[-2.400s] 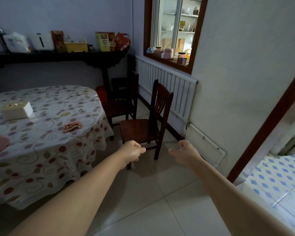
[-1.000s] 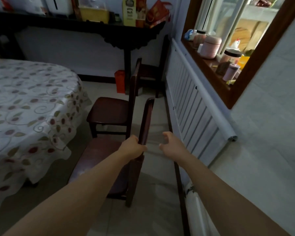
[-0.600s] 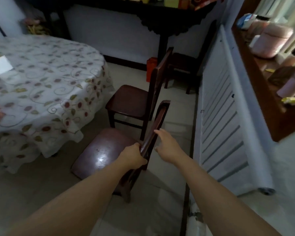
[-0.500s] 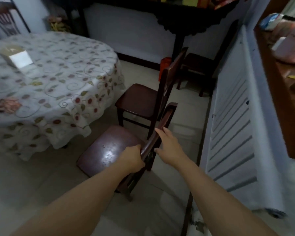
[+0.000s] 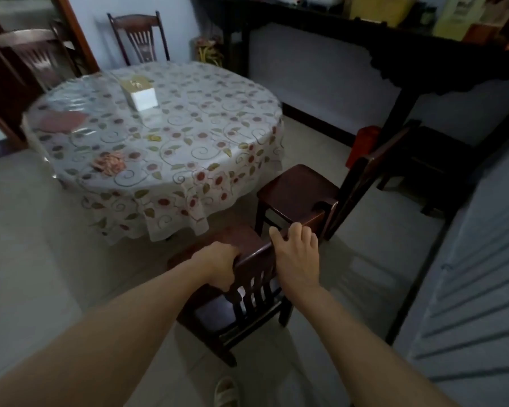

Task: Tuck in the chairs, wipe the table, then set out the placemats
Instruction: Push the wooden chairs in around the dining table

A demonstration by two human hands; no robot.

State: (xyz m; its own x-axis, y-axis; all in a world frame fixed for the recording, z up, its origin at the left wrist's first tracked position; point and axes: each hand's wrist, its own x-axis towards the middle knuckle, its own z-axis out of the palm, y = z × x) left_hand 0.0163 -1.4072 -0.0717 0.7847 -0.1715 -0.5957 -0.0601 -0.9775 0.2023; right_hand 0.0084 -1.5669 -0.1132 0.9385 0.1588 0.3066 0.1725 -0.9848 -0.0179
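Our left hand (image 5: 218, 264) and right hand (image 5: 298, 259) both curl their fingers (image 5: 296, 232) round the top rail (image 5: 254, 257) of the near chair (image 5: 218, 315) — the desk (image 5: 188, 136) stands just beyond.

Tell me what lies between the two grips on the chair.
In the head view, only a bare stretch of the chair's top rail lies between the left grip and the right grip. Both hold that rail.
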